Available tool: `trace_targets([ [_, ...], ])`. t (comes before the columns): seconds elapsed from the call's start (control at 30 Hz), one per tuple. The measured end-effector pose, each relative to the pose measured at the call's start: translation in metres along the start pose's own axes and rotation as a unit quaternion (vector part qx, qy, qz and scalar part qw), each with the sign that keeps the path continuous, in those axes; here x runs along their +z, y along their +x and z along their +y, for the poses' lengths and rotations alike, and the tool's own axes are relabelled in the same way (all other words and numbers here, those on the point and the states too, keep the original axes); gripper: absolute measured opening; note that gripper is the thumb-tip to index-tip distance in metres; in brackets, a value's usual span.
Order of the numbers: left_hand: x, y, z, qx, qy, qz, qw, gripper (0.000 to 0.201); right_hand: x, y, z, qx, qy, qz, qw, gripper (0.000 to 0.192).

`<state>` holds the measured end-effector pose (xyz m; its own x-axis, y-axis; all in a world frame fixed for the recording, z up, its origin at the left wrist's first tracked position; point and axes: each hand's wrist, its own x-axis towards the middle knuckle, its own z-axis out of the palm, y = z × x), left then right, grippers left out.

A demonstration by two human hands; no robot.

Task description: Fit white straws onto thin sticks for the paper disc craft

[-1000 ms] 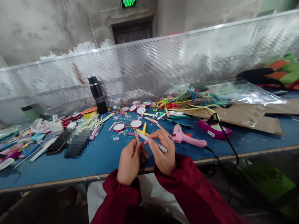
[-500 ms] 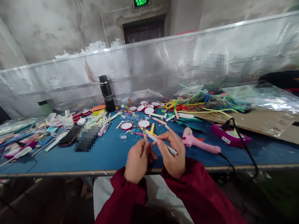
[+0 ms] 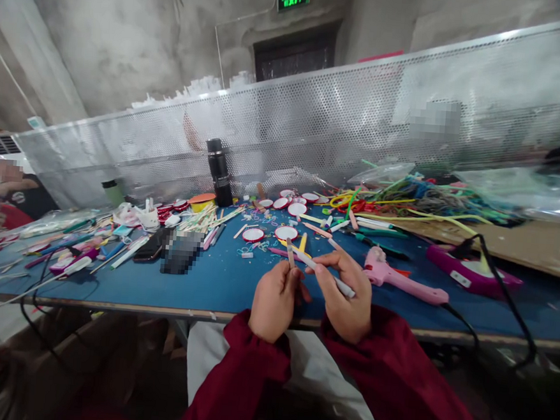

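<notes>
L hand (image 3: 274, 299) pinches a thin stick (image 3: 290, 252) upright, R hand (image 3: 345, 298) grips a white pen (image 3: 326, 272) w/ tip at it, above table edge (image 3: 110, 305); marking looks barely begun, most left.

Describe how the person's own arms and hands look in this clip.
Both arms wear long dark red sleeves, loose and gathered into bunched cuffs at the wrists. The left hand and right hand are bare: no gloves, and no rings, watch or markings that I can make out.
</notes>
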<state>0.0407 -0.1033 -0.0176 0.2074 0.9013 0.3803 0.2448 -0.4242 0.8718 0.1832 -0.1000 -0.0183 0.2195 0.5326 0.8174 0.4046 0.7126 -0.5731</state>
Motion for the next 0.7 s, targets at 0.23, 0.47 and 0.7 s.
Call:
trace_targets([
  [0.23, -0.0005, -0.0004, 0.0033, 0.003, -0.001, 0.001, 1.0, 0.035, 0.0004, -0.0001, 0.0003, 0.002, -0.003, 0.0, 1.0, 0.008],
  [0.47, 0.0009, -0.0001, 0.0025, -0.006, -0.006, 0.003, 1.0, 0.034, -0.0005, 0.0014, -0.0005, 0.0, -0.004, -0.005, 1.0, 0.006],
  [0.7, 0.0012, -0.0006, 0.003, 0.003, -0.005, 0.006, 1.0, 0.035, 0.0006, 0.0004, -0.0003, 0.0, -0.003, 0.0, 1.0, 0.007],
])
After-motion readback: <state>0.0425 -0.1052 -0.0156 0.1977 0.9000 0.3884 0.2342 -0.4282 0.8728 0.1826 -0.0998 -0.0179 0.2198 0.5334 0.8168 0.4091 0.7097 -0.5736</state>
